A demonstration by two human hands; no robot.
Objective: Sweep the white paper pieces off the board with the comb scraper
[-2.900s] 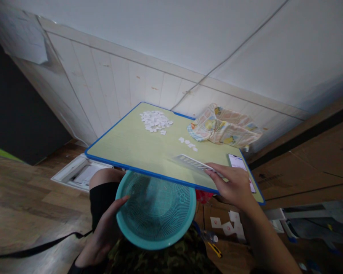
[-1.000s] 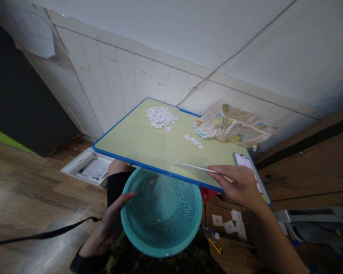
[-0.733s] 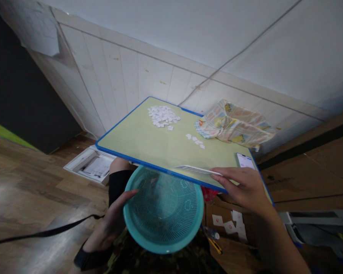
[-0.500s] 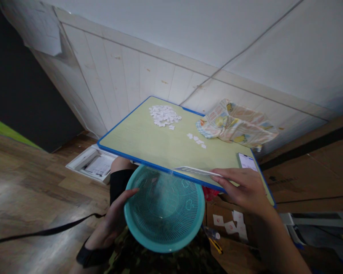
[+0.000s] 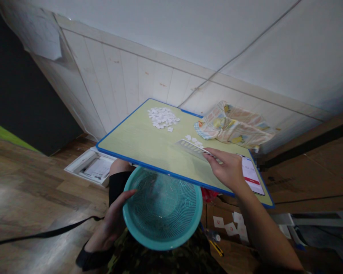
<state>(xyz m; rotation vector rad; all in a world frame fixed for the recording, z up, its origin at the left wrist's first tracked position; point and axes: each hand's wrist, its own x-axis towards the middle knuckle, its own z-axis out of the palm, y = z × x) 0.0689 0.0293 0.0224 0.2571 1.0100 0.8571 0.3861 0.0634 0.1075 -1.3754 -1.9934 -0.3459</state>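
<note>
My left hand (image 5: pixel 118 208) grips the left rim of a round teal plastic colander (image 5: pixel 198 213), its thumb over the edge. The colander rests on my lap below the table's front edge; a few small scraps seem to lie inside, too blurred to name. My right hand (image 5: pixel 227 169) pinches the right end of a thin white slotted sheet (image 5: pixel 185 144), held tilted over the table. Just beyond that sheet lie several small white paper pieces (image 5: pixel 193 140). A heap of similar white pieces (image 5: pixel 161 117) sits at the back left of the table.
The small table (image 5: pixel 131 133) has a blue edge and stands near a white panelled wall. A patterned cloth (image 5: pixel 231 125) lies at its back right, a phone (image 5: pixel 250 177) at its right. Below are an open white box (image 5: pixel 88 165), a yellow cutter (image 5: pixel 216 248) and white cards (image 5: pixel 231 229).
My right hand has moved forward and left with the slotted sheet, from the table's front edge to near the small pieces. More of the phone shows. My left hand keeps its grip on the colander.
</note>
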